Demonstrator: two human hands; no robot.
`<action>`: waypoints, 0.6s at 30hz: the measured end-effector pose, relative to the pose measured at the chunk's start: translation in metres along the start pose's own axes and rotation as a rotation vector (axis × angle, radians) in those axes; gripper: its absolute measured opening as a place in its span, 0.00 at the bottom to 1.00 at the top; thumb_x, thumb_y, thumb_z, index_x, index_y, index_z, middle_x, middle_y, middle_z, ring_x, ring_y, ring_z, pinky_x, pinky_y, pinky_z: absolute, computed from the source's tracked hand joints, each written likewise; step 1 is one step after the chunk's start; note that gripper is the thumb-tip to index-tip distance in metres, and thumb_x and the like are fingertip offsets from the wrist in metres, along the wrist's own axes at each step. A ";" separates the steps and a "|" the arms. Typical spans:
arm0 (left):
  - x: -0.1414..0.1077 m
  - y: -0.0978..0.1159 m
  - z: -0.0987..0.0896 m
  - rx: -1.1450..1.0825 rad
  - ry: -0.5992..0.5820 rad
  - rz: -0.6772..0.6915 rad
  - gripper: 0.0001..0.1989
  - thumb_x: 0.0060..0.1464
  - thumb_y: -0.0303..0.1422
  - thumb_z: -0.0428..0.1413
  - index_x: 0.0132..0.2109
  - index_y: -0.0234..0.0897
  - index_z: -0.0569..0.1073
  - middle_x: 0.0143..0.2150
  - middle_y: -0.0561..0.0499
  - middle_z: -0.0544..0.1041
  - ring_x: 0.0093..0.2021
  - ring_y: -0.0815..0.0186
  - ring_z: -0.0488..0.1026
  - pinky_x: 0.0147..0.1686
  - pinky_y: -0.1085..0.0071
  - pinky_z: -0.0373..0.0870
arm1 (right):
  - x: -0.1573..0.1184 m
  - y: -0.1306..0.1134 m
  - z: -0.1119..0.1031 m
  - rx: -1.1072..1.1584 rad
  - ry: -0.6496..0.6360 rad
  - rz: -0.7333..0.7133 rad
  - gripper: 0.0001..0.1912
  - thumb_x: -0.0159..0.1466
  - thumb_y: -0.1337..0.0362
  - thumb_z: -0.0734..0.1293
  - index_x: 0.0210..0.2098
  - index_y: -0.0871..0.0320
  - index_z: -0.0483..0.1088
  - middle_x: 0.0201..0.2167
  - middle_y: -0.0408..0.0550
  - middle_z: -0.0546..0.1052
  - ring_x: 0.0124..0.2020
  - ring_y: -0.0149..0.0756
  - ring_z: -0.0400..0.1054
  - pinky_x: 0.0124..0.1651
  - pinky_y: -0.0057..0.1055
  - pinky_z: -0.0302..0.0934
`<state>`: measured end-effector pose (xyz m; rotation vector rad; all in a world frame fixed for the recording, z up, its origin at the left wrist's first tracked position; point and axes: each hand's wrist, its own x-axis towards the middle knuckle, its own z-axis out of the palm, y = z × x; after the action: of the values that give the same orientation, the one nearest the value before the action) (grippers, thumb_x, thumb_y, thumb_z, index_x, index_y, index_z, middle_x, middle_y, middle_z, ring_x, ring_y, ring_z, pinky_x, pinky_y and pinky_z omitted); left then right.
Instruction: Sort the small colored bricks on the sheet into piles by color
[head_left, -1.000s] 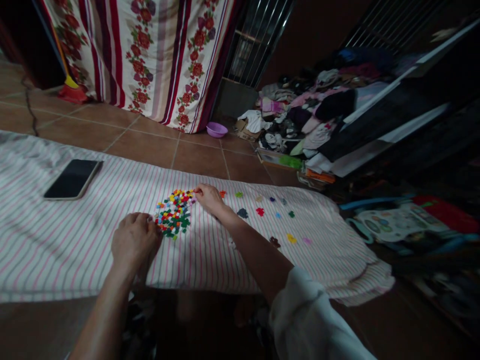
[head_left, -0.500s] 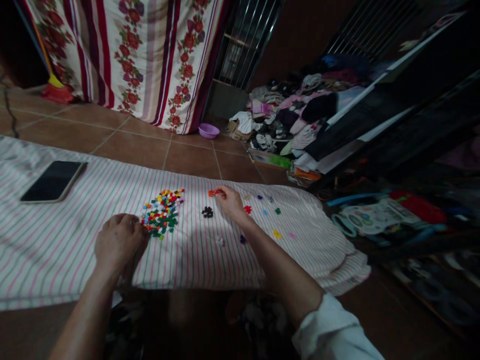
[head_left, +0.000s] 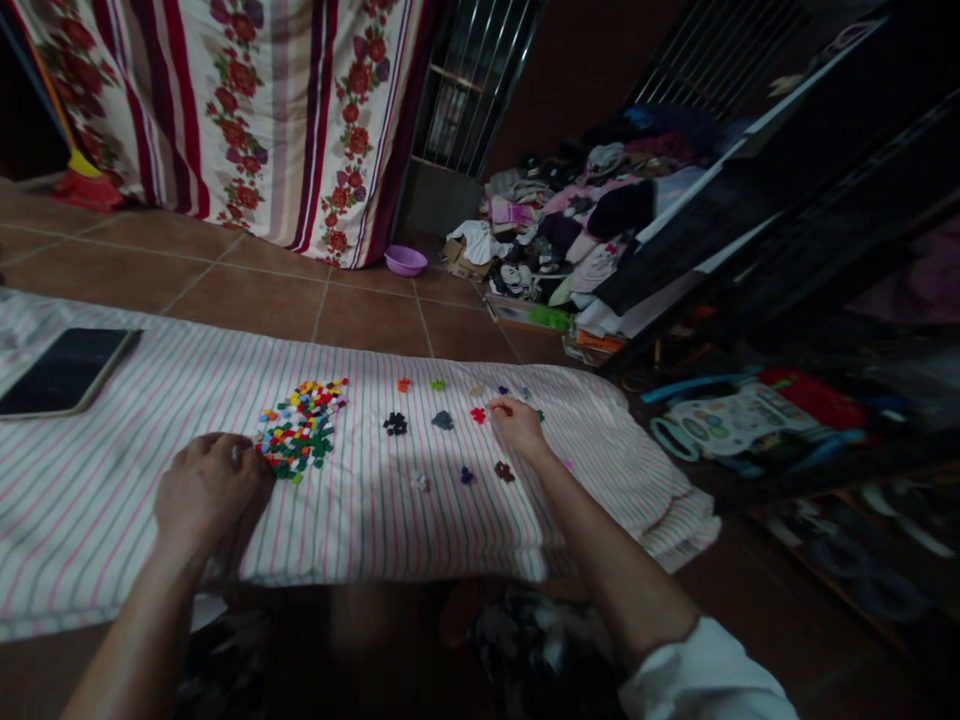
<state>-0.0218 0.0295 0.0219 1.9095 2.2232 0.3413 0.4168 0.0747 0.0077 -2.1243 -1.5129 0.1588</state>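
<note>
A mixed pile of small coloured pieces (head_left: 304,425) lies on the striped cloth (head_left: 352,530). My left hand (head_left: 208,485) rests at the pile's left edge, its fingers curled down; what they hold, if anything, is hidden. My right hand (head_left: 517,425) is closed in a pinch just right of the red cluster (head_left: 478,415), and anything in its fingertips is too small to name. Around it sit small one-colour clusters: orange (head_left: 404,384), lime green (head_left: 437,384), black (head_left: 395,423), grey (head_left: 442,420), white (head_left: 422,482), purple (head_left: 466,475) and brown (head_left: 504,470).
A phone (head_left: 67,370) lies at the left of the cloth. On the tiled floor beyond stand a purple bowl (head_left: 406,261) and a heap of clothes (head_left: 570,215). A patterned curtain (head_left: 281,120) hangs behind, and a red and white item (head_left: 757,415) is at the right.
My right hand has moved right, from the orange cluster to beside the red one, uncovering the lime, grey and brown clusters. My left hand stays by the pile. The view has shifted slightly.
</note>
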 end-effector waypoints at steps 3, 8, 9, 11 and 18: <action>-0.001 0.004 -0.003 0.032 -0.034 -0.028 0.22 0.59 0.38 0.43 0.50 0.34 0.75 0.53 0.37 0.75 0.53 0.45 0.72 0.48 0.52 0.70 | -0.002 0.001 0.003 -0.031 -0.037 -0.012 0.14 0.60 0.70 0.61 0.36 0.54 0.78 0.39 0.45 0.81 0.43 0.36 0.74 0.51 0.32 0.64; 0.000 0.003 -0.002 0.048 0.005 -0.006 0.21 0.59 0.38 0.44 0.47 0.34 0.77 0.50 0.36 0.76 0.49 0.48 0.74 0.46 0.53 0.71 | -0.007 0.002 0.009 -0.012 -0.095 -0.012 0.16 0.61 0.72 0.60 0.39 0.54 0.78 0.42 0.45 0.81 0.45 0.36 0.74 0.52 0.32 0.64; 0.000 0.003 -0.002 0.049 0.012 -0.007 0.21 0.59 0.38 0.43 0.47 0.34 0.77 0.50 0.36 0.76 0.48 0.48 0.74 0.46 0.53 0.71 | -0.008 0.002 0.009 -0.001 -0.094 -0.016 0.17 0.61 0.73 0.60 0.39 0.54 0.78 0.43 0.45 0.81 0.46 0.36 0.74 0.53 0.32 0.64; -0.001 0.005 -0.002 0.047 0.006 -0.025 0.22 0.59 0.38 0.42 0.48 0.34 0.76 0.51 0.35 0.75 0.49 0.47 0.74 0.47 0.52 0.71 | -0.009 0.004 0.010 0.019 -0.089 -0.017 0.19 0.60 0.74 0.58 0.40 0.55 0.78 0.43 0.45 0.81 0.46 0.35 0.74 0.53 0.31 0.64; -0.001 0.007 -0.005 0.045 -0.032 -0.051 0.22 0.58 0.39 0.43 0.49 0.35 0.75 0.53 0.35 0.74 0.52 0.46 0.72 0.48 0.53 0.70 | -0.007 0.006 0.008 0.048 -0.115 -0.026 0.18 0.59 0.74 0.60 0.41 0.56 0.78 0.44 0.47 0.81 0.48 0.35 0.74 0.55 0.31 0.64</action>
<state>-0.0166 0.0290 0.0290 1.8628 2.2722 0.2534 0.4165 0.0698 -0.0036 -2.0884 -1.5849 0.3095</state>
